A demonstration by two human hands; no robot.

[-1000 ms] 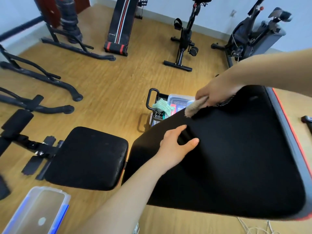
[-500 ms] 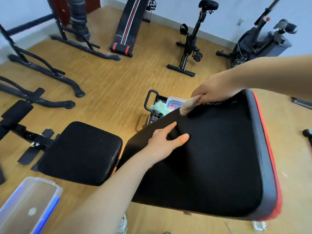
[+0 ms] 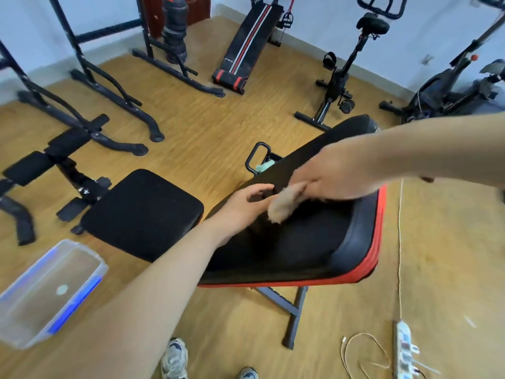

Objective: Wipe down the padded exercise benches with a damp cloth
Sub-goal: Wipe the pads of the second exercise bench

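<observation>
Head view: wiping stroke comes down the bench pad [image 3: 308, 242].
With closed grip the right hand [image 3: 325, 176] holds the cloth [image 3: 284, 203], moved from far edge to mid-pad. The left hand [image 3: 243, 206] rests loose on the left edge. The near half probably waits.

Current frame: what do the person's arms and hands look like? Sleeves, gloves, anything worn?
Both forearms are bare to the frame edge, with no sleeves in view. The left hand and right hand have no gloves. No watch, band or ring shows, though the right hand is blurred. Grey-white trainers are on the feet.
</observation>
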